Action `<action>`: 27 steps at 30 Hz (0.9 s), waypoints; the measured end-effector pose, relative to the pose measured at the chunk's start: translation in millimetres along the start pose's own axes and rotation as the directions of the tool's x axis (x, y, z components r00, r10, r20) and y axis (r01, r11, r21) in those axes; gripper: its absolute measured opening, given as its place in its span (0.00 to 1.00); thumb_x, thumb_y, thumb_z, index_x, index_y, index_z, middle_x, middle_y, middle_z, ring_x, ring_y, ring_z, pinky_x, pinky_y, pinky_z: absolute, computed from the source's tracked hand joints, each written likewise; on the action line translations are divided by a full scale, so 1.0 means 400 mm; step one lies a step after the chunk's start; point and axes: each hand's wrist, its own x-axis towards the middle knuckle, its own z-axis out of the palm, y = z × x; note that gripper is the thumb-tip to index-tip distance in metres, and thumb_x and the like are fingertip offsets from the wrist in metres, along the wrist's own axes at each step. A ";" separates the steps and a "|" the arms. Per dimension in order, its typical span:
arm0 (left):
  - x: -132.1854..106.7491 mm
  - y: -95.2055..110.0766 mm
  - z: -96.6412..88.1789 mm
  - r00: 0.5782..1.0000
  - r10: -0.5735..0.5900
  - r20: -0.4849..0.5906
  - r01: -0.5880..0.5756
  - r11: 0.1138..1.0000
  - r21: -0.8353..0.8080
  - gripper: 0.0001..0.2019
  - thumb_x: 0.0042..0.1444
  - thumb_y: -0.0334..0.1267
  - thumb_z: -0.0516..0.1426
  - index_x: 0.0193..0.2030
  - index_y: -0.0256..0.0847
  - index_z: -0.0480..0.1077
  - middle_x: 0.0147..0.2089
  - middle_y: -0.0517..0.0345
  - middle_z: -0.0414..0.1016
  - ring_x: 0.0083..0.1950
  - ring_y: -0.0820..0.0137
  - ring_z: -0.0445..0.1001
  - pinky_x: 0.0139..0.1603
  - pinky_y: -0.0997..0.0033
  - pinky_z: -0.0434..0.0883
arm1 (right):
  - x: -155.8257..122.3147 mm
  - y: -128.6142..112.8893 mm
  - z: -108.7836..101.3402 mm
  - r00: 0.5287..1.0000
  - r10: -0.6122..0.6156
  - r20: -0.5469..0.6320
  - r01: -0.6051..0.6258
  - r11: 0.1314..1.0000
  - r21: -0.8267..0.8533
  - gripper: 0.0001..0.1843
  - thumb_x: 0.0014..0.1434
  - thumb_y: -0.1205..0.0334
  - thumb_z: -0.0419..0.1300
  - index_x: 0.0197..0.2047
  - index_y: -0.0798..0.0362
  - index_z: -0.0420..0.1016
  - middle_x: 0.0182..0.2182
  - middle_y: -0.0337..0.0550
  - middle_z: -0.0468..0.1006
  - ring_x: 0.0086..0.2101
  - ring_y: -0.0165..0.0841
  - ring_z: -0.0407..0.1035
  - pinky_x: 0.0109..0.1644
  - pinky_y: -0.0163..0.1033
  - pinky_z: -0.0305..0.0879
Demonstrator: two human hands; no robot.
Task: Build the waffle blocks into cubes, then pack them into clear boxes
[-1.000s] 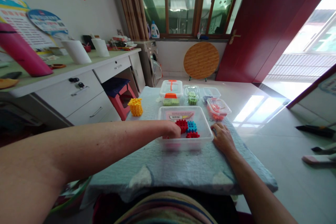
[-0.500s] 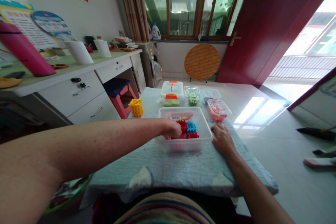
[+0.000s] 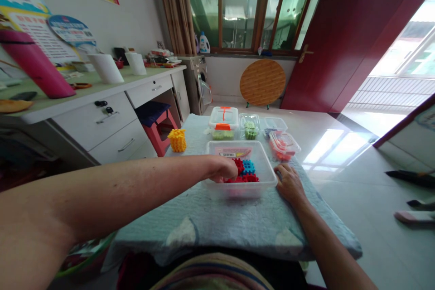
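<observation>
My left hand point(image 3: 222, 170) reaches into a clear plastic tub point(image 3: 263, 156) on the blue-grey cloth. Its fingers are curled around a red toothed block point(image 3: 234, 178) near the tub's front. Other red blocks point(image 3: 250, 178) and a blue block point(image 3: 249, 166) lie beside it in the tub. My right hand point(image 3: 287, 184) rests on the cloth against the tub's right front corner, with its fingers bent against the wall.
A yellow block cube point(image 3: 177, 139) stands on the cloth point(image 3: 231, 222) to the left. Small lidded boxes point(image 3: 223, 122) of green and red pieces point(image 3: 284, 145) sit behind the tub. A desk with drawers point(image 3: 112, 118) and a red stool point(image 3: 159, 129) are on the left.
My left hand has drawn slightly toward the tub's front over the red blocks. The right hand stays at the tub's corner. The view shifted a little.
</observation>
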 end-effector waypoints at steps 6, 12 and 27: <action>-0.102 0.025 -0.085 0.990 0.119 -0.078 -0.107 0.985 0.137 0.14 0.44 0.31 0.57 0.41 0.37 0.71 0.37 0.53 0.77 0.39 0.65 0.74 0.39 0.69 0.71 | 0.000 0.004 0.001 1.000 -0.009 0.001 0.009 1.000 0.000 0.10 0.58 0.61 0.53 0.39 0.52 0.73 0.42 0.47 0.73 0.44 0.39 0.66 0.51 0.42 0.61; -0.208 -0.109 -0.305 0.833 0.290 -0.472 -0.215 0.954 0.208 0.25 0.54 0.33 0.50 0.60 0.37 0.59 0.57 0.52 0.71 0.52 0.68 0.71 0.51 0.73 0.67 | 0.000 0.007 0.007 1.000 -0.012 -0.016 0.012 1.000 -0.002 0.11 0.57 0.60 0.53 0.40 0.51 0.74 0.42 0.47 0.74 0.44 0.40 0.67 0.50 0.44 0.61; 0.002 -0.495 -0.358 0.895 -0.033 -0.445 0.233 0.886 0.401 0.57 0.30 0.28 0.68 0.69 0.37 0.45 0.69 0.36 0.57 0.67 0.54 0.59 0.63 0.66 0.61 | 0.003 -0.002 0.001 0.999 -0.001 -0.033 0.003 0.999 0.044 0.10 0.56 0.59 0.52 0.36 0.50 0.73 0.41 0.47 0.74 0.43 0.40 0.67 0.50 0.45 0.63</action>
